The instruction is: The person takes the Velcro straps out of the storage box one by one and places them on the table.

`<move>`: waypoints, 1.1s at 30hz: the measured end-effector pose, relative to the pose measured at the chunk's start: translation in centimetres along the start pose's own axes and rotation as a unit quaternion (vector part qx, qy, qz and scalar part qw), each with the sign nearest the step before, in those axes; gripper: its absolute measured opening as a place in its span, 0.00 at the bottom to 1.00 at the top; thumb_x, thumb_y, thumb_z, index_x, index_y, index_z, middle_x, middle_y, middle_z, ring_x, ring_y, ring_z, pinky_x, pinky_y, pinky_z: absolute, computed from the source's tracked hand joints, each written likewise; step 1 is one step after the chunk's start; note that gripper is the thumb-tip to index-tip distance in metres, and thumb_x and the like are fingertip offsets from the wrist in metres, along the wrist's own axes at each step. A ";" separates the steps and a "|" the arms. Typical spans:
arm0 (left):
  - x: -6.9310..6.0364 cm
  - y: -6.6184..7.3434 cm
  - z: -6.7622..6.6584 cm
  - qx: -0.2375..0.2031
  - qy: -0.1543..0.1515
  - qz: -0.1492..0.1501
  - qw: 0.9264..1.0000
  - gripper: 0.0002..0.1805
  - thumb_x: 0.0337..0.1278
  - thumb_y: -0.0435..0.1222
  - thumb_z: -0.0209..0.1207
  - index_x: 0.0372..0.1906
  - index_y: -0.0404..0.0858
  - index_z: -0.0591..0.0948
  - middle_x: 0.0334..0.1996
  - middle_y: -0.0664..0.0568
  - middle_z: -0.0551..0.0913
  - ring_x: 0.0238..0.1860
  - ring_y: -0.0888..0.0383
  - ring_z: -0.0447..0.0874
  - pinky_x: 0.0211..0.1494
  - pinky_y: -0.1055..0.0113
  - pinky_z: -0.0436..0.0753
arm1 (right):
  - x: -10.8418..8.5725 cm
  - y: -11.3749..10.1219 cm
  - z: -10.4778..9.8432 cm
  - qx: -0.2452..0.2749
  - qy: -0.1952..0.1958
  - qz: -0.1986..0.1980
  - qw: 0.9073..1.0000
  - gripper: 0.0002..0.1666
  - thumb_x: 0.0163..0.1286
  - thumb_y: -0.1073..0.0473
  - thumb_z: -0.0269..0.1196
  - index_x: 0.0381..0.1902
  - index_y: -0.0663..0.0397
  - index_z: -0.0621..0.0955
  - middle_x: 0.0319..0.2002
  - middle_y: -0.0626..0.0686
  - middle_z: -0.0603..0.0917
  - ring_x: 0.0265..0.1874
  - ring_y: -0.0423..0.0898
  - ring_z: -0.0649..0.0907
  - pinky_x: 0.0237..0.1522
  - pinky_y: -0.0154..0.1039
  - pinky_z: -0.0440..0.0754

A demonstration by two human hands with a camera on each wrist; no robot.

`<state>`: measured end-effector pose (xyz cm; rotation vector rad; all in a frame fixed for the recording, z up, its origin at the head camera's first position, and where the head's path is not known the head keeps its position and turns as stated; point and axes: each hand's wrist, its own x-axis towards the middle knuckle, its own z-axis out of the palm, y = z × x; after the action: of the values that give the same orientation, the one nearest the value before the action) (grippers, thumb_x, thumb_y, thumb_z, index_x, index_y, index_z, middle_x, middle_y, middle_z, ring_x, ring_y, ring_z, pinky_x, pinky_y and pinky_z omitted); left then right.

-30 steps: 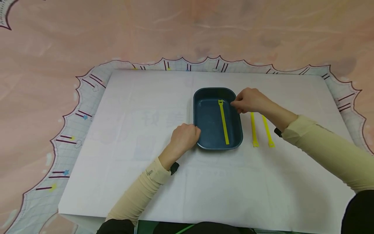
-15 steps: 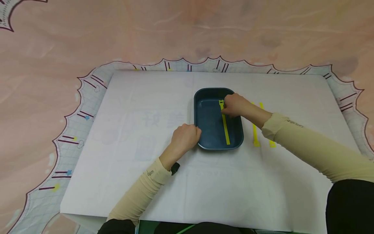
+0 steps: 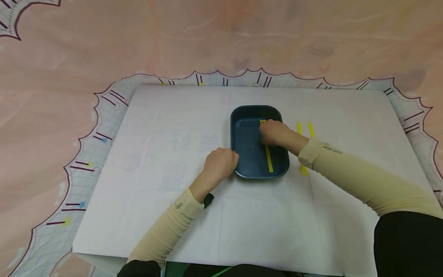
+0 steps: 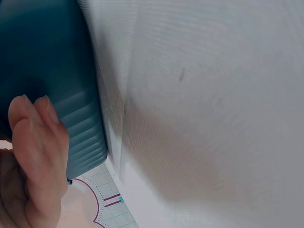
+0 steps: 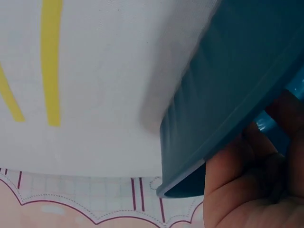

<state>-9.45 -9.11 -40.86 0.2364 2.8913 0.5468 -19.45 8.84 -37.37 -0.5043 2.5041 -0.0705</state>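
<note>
A dark blue rectangular tray [image 3: 247, 163] sits on the white surface. At its near left side, my left hand [image 3: 220, 163] grips the rim; the left wrist view shows fingers [image 4: 38, 137] against the outer wall. Inside the tray lies a yellow cable strap [image 3: 268, 159] with a slotted head. My right hand [image 3: 275, 132] reaches over the right rim and covers the strap's upper part with bent fingers. In the right wrist view the tray wall [image 5: 232, 85] hides the fingertips, so whether they pinch the strap cannot be seen.
Right of the tray, two more yellow straps [image 3: 299, 129] lie on the white surface [image 3: 166, 154], partly behind my right forearm. A patterned cloth [image 3: 207, 42] with a scalloped border surrounds the surface.
My right hand has moved left from beside the tray's right rim to over the strap inside, then slightly nearer me. The left hand keeps its grip; the tray stays put.
</note>
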 end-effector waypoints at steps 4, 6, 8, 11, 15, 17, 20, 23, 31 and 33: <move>0.0 0.0 0.1 0.000 0.000 0.000 1.000 0.25 0.68 0.37 0.47 0.11 0.40 0.72 0.12 0.50 0.68 0.14 0.54 0.68 0.17 0.63 0.68 | 0.2 -0.1 0.4 -0.002 -0.012 0.000 1.000 0.14 0.69 0.62 0.59 0.47 0.67 0.79 0.34 0.59 0.80 0.25 0.48 0.82 0.26 0.36 0.80; 0.0 0.0 0.1 0.002 0.001 0.001 1.000 0.24 0.68 0.37 0.47 0.11 0.40 0.72 0.12 0.50 0.69 0.14 0.54 0.69 0.17 0.62 0.68 | 0.4 -0.2 0.5 -0.001 -0.016 -0.001 1.000 0.14 0.70 0.61 0.59 0.47 0.67 0.79 0.35 0.59 0.80 0.26 0.48 0.82 0.26 0.35 0.80; 0.0 0.0 0.2 0.003 0.002 0.002 1.000 0.24 0.68 0.37 0.47 0.12 0.40 0.72 0.12 0.50 0.69 0.15 0.54 0.69 0.17 0.62 0.69 | 0.6 -0.4 0.7 -0.001 -0.017 -0.003 1.000 0.14 0.70 0.60 0.59 0.47 0.67 0.79 0.35 0.59 0.80 0.27 0.48 0.83 0.28 0.36 0.81; 0.0 0.0 0.2 0.005 0.004 0.001 1.000 0.24 0.68 0.38 0.47 0.12 0.39 0.73 0.13 0.49 0.71 0.15 0.53 0.71 0.17 0.61 0.69 | 0.8 -0.7 0.8 -0.001 -0.012 -0.005 1.000 0.15 0.70 0.58 0.60 0.46 0.66 0.79 0.34 0.58 0.80 0.30 0.49 0.82 0.32 0.38 0.81; 0.0 -0.1 0.3 0.004 0.001 -0.002 1.000 0.24 0.68 0.38 0.47 0.13 0.39 0.74 0.13 0.49 0.71 0.15 0.53 0.71 0.18 0.62 0.69 | 0.9 -1.5 1.1 -0.001 0.008 -0.018 1.000 0.16 0.68 0.57 0.63 0.45 0.66 0.78 0.32 0.57 0.80 0.32 0.50 0.81 0.36 0.41 0.81; 0.0 -0.1 0.3 0.003 -0.001 -0.002 1.000 0.24 0.68 0.38 0.47 0.13 0.39 0.74 0.13 0.49 0.71 0.15 0.54 0.71 0.17 0.62 0.69 | 0.8 -1.9 1.3 0.005 0.015 -0.027 1.000 0.16 0.68 0.57 0.63 0.45 0.66 0.78 0.32 0.57 0.80 0.31 0.50 0.81 0.35 0.41 0.81; 0.0 -0.1 0.2 0.003 -0.003 -0.002 1.000 0.24 0.69 0.38 0.47 0.13 0.39 0.74 0.13 0.49 0.71 0.15 0.54 0.70 0.17 0.62 0.69 | 0.7 -2.6 1.4 0.013 0.018 -0.033 0.999 0.15 0.67 0.57 0.64 0.42 0.65 0.79 0.31 0.56 0.80 0.29 0.49 0.81 0.33 0.40 0.81; 0.1 -0.1 0.2 0.003 -0.003 -0.002 1.000 0.24 0.69 0.38 0.47 0.13 0.40 0.73 0.13 0.49 0.71 0.15 0.54 0.70 0.17 0.62 0.69 | 0.7 -3.2 1.5 0.016 0.019 -0.036 0.999 0.12 0.67 0.57 0.63 0.38 0.63 0.79 0.29 0.56 0.80 0.28 0.48 0.81 0.31 0.39 0.81; 0.1 -0.2 0.2 -0.001 -0.004 0.001 1.000 0.25 0.69 0.38 0.47 0.12 0.40 0.71 0.12 0.51 0.68 0.14 0.54 0.69 0.16 0.63 0.68 | 1.0 -4.0 1.7 0.018 0.016 -0.038 0.999 0.12 0.67 0.57 0.63 0.37 0.62 0.78 0.30 0.55 0.79 0.28 0.48 0.81 0.31 0.38 0.80; 0.2 -0.2 0.2 0.001 -0.003 0.002 1.000 0.25 0.69 0.38 0.47 0.12 0.40 0.71 0.12 0.51 0.68 0.14 0.54 0.69 0.16 0.64 0.68 | 1.0 -4.1 1.7 0.016 0.007 -0.033 0.999 0.12 0.67 0.57 0.63 0.38 0.62 0.78 0.31 0.55 0.79 0.29 0.48 0.81 0.32 0.38 0.80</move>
<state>-9.58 -9.17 -41.11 0.2452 2.8868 0.5423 -17.90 4.76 -38.70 -0.5749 2.4966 -0.1404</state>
